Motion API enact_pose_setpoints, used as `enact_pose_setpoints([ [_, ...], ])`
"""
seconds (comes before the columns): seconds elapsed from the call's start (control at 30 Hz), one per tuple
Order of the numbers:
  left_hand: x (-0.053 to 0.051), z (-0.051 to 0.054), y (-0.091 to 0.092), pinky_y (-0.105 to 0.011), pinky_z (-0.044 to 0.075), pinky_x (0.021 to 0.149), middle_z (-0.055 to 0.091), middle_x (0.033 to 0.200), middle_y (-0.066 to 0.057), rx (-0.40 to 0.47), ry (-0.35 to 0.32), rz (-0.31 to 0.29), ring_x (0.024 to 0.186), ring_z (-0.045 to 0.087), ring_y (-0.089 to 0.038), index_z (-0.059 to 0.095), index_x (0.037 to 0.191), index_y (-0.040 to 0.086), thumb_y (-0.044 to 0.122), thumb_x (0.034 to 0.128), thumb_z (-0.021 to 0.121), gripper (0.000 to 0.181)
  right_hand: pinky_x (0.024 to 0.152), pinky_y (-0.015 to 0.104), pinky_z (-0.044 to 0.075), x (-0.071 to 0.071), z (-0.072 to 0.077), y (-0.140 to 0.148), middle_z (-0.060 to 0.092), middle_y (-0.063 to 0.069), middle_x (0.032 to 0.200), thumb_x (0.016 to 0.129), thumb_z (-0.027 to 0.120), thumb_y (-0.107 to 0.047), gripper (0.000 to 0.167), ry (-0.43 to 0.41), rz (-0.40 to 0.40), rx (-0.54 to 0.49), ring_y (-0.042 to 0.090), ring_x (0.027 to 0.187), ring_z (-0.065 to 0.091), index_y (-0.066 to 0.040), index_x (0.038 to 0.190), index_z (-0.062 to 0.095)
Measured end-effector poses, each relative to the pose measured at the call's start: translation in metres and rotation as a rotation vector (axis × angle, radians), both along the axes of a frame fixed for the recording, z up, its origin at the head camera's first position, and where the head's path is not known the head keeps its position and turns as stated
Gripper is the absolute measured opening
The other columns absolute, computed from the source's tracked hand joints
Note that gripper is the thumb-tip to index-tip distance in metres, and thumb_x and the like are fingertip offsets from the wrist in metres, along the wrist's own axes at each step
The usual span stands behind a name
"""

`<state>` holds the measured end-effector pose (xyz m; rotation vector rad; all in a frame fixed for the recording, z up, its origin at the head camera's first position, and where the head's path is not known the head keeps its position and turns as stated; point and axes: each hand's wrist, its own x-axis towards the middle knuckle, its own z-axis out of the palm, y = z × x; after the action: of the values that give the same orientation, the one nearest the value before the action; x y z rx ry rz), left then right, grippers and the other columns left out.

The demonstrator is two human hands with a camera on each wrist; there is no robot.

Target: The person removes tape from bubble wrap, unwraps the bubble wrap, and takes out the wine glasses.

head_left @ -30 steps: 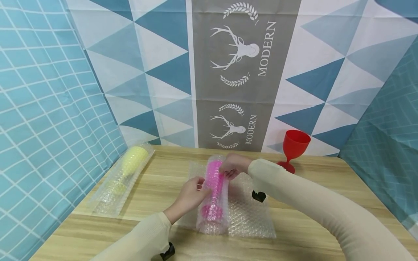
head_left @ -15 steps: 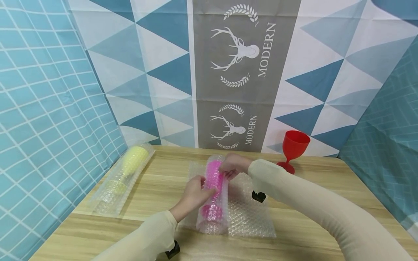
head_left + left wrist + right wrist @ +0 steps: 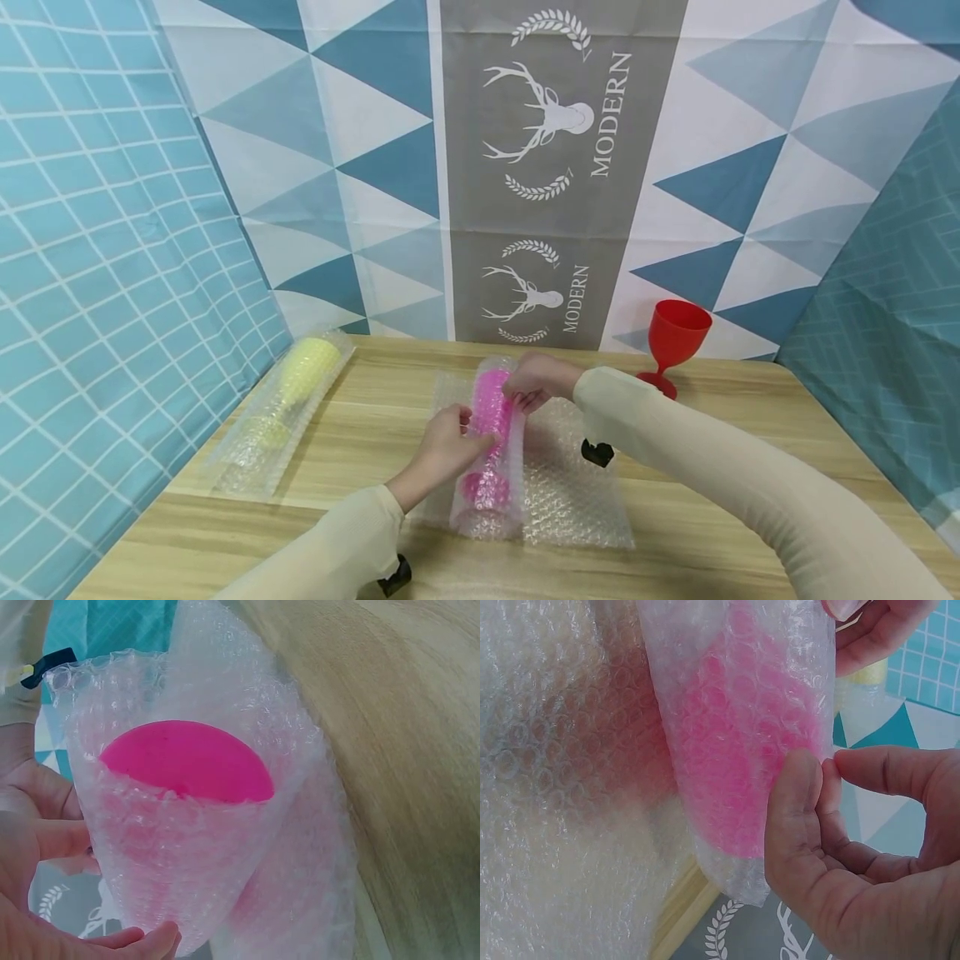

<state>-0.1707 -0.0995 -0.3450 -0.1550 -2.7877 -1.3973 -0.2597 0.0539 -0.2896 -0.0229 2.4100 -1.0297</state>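
Note:
A pink goblet (image 3: pixel 487 490) lies rolled inside bubble wrap (image 3: pixel 517 467) at the table's middle, its cup towards the back. My left hand (image 3: pixel 446 446) holds the roll from its left side, thumb across the front. Its fingers (image 3: pixel 154 941) also curl around the wrap in the left wrist view, where the round pink base (image 3: pixel 187 761) shows at the roll's end. Near the roll's back end, my right hand (image 3: pixel 542 382) pinches the wrap's side. In the right wrist view, the fingertips (image 3: pixel 802 769) press the layer covering the pink cup (image 3: pixel 742 787).
A loose flap of bubble wrap (image 3: pixel 573 500) spreads flat to the right of the roll. A yellow goblet (image 3: pixel 307 367) in bubble wrap lies at the table's left. At the back right stands a red goblet (image 3: pixel 678 333). Patterned cloth hangs behind the wooden table (image 3: pixel 375 367).
Since a second ago my left hand has shifted slightly right, its thumb reaching further over the roll. My right hand has stayed nearly still. The roll has hardly moved.

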Motion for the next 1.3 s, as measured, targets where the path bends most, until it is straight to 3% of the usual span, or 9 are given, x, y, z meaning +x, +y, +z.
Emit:
enact_pose_setpoints([
  [0.3, 0.0003, 0.0027, -0.0003, -0.048, 0.055, 0.086, 0.061, 0.116, -0.027, 0.001, 0.008, -0.013, 0.105, 0.060, -0.039, 0.053, 0.118, -0.011, 0.022, 0.0772, 0.075, 0.057, 0.063, 0.022, 0.058, -0.0009, 0.0031, 0.0015, 0.055, 0.002, 0.064, 0.084, 0.056, -0.004, 0.010, -0.011, 0.004, 0.000, 0.010, 0.055, 0.055, -0.005, 0.073, 0.055],
  [1.3, -0.0033, -0.0053, -0.0005, -0.043, 0.057, 0.083, 0.063, 0.110, -0.023, 0.048, -0.060, -0.047, 0.100, 0.062, -0.033, 0.054, 0.115, -0.009, 0.024, 0.0793, 0.073, 0.052, 0.062, 0.020, 0.056, 0.0010, 0.0046, 0.0073, 0.052, 0.001, 0.065, 0.083, 0.055, -0.005, 0.012, -0.029, 0.014, -0.008, 0.010, 0.058, 0.053, -0.007, 0.071, 0.052],
])
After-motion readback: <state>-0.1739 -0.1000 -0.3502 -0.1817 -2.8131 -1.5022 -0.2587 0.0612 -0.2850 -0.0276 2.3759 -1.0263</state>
